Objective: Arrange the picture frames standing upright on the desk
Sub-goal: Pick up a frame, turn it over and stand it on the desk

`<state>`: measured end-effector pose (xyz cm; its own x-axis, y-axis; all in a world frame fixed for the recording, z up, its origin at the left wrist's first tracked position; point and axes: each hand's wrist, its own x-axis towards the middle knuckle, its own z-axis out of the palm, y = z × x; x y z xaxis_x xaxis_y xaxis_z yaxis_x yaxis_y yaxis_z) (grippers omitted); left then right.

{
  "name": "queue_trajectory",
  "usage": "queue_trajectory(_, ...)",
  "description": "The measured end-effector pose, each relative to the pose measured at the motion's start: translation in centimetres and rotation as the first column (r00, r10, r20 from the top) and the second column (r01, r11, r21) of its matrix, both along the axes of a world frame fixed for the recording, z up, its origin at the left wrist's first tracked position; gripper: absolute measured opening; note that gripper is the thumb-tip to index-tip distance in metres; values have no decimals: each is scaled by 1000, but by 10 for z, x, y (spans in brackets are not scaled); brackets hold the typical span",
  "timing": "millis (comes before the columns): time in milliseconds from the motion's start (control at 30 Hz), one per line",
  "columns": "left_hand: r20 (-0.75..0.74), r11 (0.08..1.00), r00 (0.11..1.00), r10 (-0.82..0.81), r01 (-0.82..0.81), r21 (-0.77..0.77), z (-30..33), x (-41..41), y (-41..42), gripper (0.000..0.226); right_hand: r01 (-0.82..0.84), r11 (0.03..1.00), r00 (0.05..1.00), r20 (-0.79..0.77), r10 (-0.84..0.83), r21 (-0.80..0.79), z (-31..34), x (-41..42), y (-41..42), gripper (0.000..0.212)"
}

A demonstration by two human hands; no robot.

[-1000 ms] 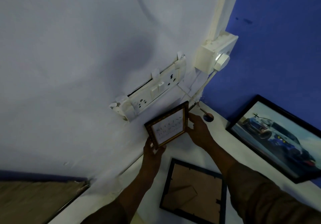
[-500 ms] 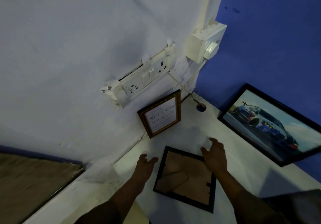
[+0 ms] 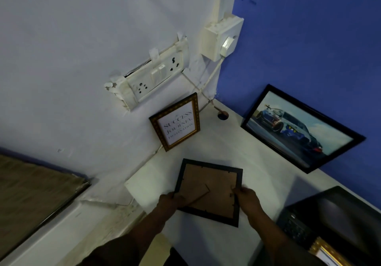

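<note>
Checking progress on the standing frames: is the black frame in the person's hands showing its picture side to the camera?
No: the black frame, held by the left hand and right hand, shows its brown backing board and stand.

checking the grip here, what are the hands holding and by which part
Both hands hold the black frame, back side up: left hand at its lower left edge, right hand at its right edge.

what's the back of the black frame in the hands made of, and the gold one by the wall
Black frame: matte brown backing, seemingly fibreboard or card, with a hinged stand flap; dark rim, material unclear. Gold frame: glossy patterned rim, wood or plastic, around a white printed sheet.
</note>
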<state>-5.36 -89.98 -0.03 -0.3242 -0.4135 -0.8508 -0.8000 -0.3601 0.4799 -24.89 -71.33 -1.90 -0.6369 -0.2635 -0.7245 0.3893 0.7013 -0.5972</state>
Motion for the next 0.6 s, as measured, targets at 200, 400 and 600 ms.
queue_trajectory(200,-20,995,995,-94,93,-45,18,5,28,97,-67,978,990,-133,41,-198,56,5,-2,16)
queue_trajectory(400,-144,995,988,60,-70,-67,56,1,51,52,-322,915,844,-512,161,-243,111,7,24,25)
queue_trajectory(600,-436,916,838,329,-171,362,133,-24,73,72,-407,846,674,-738,26,-343,150,17,69,20)
